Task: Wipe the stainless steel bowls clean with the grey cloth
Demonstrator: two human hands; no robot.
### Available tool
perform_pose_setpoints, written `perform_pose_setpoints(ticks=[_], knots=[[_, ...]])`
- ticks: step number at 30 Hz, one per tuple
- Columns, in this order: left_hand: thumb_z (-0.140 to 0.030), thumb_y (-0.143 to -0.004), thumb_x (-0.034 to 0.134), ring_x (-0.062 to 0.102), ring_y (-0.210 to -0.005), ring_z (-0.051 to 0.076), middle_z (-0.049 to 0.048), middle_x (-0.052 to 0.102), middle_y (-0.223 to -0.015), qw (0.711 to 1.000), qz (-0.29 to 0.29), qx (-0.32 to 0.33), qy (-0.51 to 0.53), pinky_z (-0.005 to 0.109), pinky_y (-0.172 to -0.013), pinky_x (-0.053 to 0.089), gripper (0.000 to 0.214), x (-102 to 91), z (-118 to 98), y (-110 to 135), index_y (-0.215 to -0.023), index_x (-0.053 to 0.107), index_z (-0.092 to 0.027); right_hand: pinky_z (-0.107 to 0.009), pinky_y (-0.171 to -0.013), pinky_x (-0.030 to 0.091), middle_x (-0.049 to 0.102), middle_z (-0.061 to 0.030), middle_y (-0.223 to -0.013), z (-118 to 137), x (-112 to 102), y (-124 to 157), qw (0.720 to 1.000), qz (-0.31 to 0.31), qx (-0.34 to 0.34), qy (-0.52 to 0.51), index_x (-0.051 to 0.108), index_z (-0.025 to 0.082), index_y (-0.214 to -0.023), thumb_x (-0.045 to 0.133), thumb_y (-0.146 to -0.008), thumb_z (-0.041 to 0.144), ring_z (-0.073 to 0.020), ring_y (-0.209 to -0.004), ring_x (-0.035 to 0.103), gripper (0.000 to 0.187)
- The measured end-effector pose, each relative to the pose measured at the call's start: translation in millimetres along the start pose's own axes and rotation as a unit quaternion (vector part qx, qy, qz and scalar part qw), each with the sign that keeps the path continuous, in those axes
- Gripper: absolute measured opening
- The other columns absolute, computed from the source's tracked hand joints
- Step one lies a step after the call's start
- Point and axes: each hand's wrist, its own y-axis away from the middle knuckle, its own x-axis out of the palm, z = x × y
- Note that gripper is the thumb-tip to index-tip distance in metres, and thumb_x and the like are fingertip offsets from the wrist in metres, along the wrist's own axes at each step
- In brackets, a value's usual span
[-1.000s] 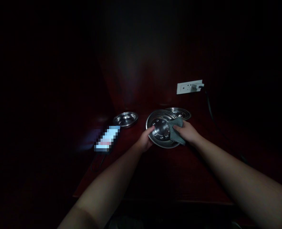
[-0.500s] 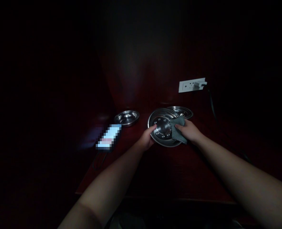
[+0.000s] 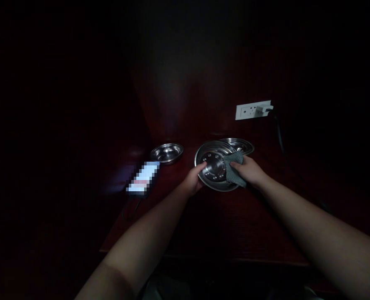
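The dark-red wooden desk (image 3: 235, 233) lies beneath a tilted, round, silvery metal bowl (image 3: 215, 166), whose left rim the fingers of the left hand (image 3: 193, 182) clasp. Across the bowl's right side, the right hand's (image 3: 251, 171) fingers close around a grey-green fabric cloth (image 3: 233, 176).

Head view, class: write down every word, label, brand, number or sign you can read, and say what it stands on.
No text can be read in this view.
Lit screen: pixelated, nothing legible.
Wall socket and plug: any markings are too small to read.
Held bowl and grey cloth: no lettering shows.
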Motion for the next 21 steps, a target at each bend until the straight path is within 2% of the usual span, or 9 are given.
perform_pose_setpoints(ticks=[16, 21], knots=[[-0.033, -0.078, 0.056, 0.061, -0.102, 0.026, 0.0123, 0.069, -0.099, 1.000, -0.013, -0.012, -0.010, 0.044, -0.097, 0.040, 0.037, 4.1, -2.2, 3.4, -0.108, 0.061, -0.011, -0.037, -0.078, 0.050, 0.066, -0.0117, -0.102, -5.9, -2.2, -3.5, 1.000, 0.007, -0.018, 0.013, 0.059, 0.015, -0.101, 0.059, -0.071, 0.032, -0.0222, -0.086, 0.065, 0.035], [-0.032, -0.077, 0.058, 0.060, -0.103, 0.027, 0.0133, 0.068, -0.099, 1.000, -0.001, -0.011, -0.002, 0.043, -0.097, 0.040, 0.039, 3.7, -2.3, 3.1, -0.108, 0.061, -0.010, -0.037, -0.077, 0.051, 0.067, -0.0120, -0.100, -4.9, -2.3, -2.9, 1.000, 0.010, -0.017, 0.007, 0.059, 0.015, -0.100, 0.060, -0.071, 0.030, -0.0219, -0.085, 0.065, 0.034]])
